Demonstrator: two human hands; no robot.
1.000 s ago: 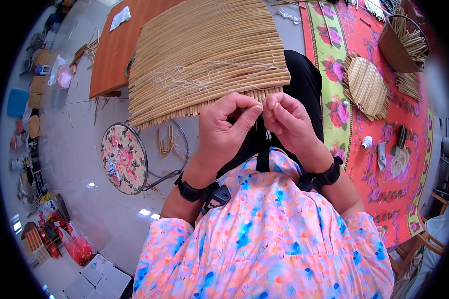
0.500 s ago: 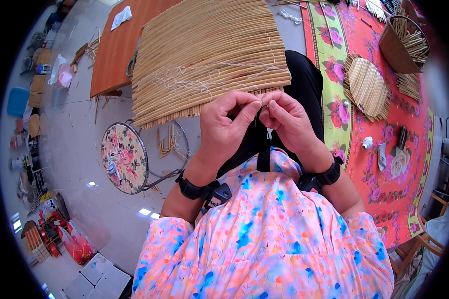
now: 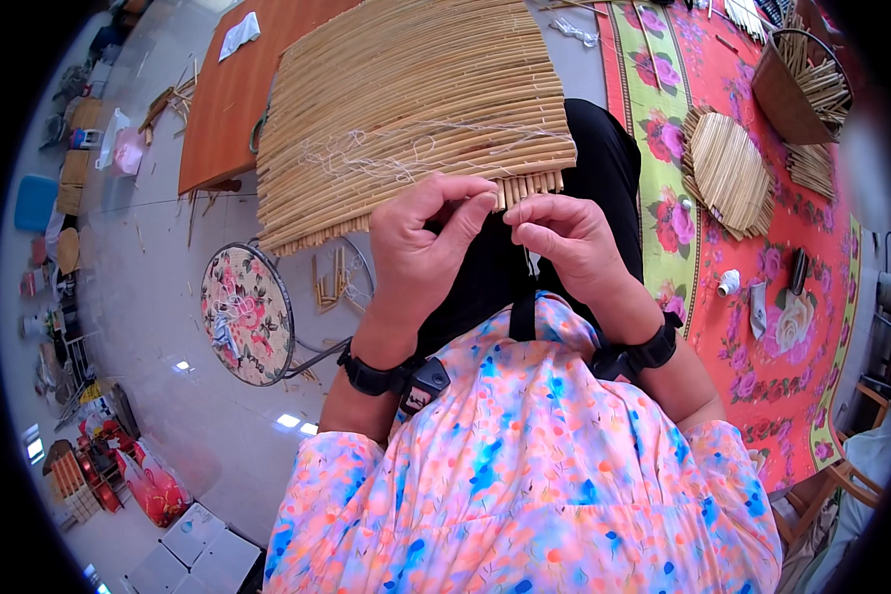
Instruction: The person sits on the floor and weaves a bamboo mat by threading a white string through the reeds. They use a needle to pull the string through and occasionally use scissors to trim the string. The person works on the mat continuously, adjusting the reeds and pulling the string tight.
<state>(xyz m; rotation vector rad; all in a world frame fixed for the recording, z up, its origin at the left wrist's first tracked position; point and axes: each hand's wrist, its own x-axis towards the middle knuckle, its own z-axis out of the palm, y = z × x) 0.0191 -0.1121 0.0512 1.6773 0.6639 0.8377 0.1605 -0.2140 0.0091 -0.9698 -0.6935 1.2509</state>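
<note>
A mat of thin straw-coloured reed sticks (image 3: 416, 89), tied in rows, slopes up from my lap. Loose white thread (image 3: 361, 153) lies tangled across its lower part. By the near edge, my left hand (image 3: 416, 252) is closed in a pinch, thumb against forefinger. Just to its right, my right hand (image 3: 574, 238) pinches too, its fingertips a short gap from the left ones. Whatever is between the fingertips is too fine to make out. Cut stick ends (image 3: 530, 185) show under the mat's edge between the hands.
A round stool with a flowered seat (image 3: 247, 315) stands at left, below an orange-brown table (image 3: 223, 109). On the red flowered cloth (image 3: 723, 396) at right lie a round reed mat (image 3: 731, 178), a white thread spool (image 3: 729, 283) and a basket of sticks (image 3: 787, 94).
My hands were together at the mat's edge and have drawn apart. The left moved left and slightly up; the right stayed nearly in place. The mat shifted slightly left.
</note>
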